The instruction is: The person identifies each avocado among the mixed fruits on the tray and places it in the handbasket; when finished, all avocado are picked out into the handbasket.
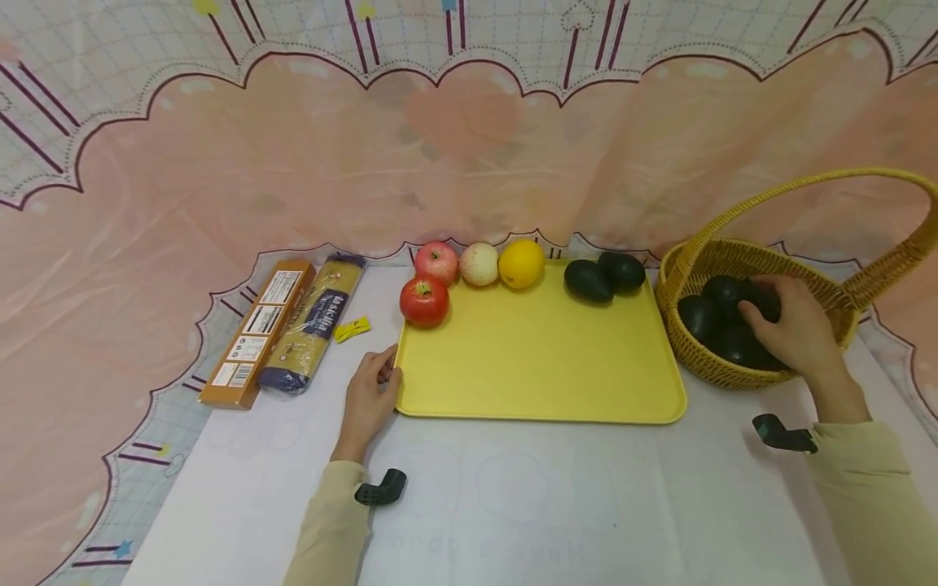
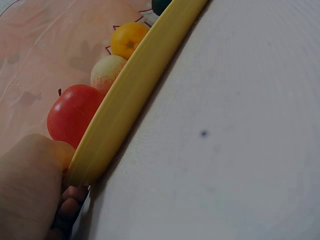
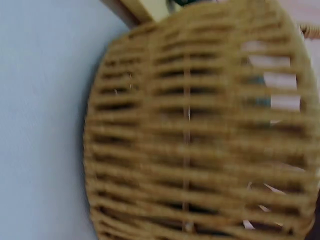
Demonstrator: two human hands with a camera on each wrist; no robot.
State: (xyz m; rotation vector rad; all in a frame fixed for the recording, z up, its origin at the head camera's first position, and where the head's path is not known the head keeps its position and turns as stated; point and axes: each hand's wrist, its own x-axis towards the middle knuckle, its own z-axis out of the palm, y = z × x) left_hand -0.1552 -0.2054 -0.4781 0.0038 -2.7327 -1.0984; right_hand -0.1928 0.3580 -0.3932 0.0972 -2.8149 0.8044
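Observation:
My left hand (image 1: 370, 399) grips the left rim of a yellow tray (image 1: 535, 366). In the left wrist view the thumb lies over the rim and the fingertips (image 2: 72, 195) show below it. On the right, my right hand (image 1: 799, 321) reaches into a wicker basket (image 1: 707, 362) and holds a dark avocado (image 1: 762, 299). Several more avocados (image 1: 699, 317) lie around it. Two avocados (image 1: 589, 282) sit at the tray's back right. The right wrist view shows mostly the basket's woven side (image 3: 200, 135), blurred, and hides that hand.
Along the tray's back left lie a red apple (image 1: 424, 301), a pink apple (image 1: 436, 263), a pale round fruit (image 1: 479, 264) and an orange (image 1: 522, 264). Left of the tray are a spaghetti packet (image 1: 315, 325), a brown box (image 1: 258, 334) and a small yellow sachet (image 1: 352, 329). The basket's handle (image 1: 806, 181) arches high.

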